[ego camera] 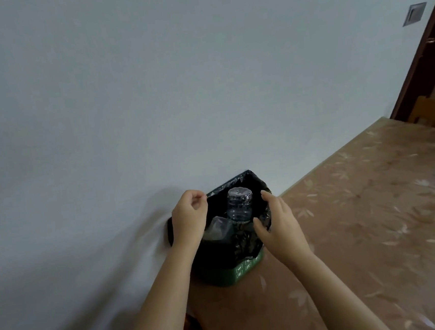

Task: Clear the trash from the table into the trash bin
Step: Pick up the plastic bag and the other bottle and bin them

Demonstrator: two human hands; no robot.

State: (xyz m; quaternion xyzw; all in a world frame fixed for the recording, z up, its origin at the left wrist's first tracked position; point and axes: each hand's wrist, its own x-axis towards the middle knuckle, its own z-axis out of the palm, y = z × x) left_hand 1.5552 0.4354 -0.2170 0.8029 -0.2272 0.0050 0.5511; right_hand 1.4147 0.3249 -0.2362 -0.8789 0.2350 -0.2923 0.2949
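A small green trash bin [243,268] lined with a black bag [242,182] stands on the table's near left corner, against the wall. A clear plastic bottle [238,202] sticks up inside it, bottom end up, with another pale piece of trash [218,228] beside it. My left hand [189,215] pinches the bag's left rim between thumb and fingers. My right hand [276,219] curls over the bag's right rim, fingers apart and touching the plastic.
The table [375,216] wears a brown cloth with a pale leaf pattern and runs off to the right. A plain wall stands right behind the bin. A dark door frame [419,65] and wooden furniture [434,112] lie beyond the table's far end.
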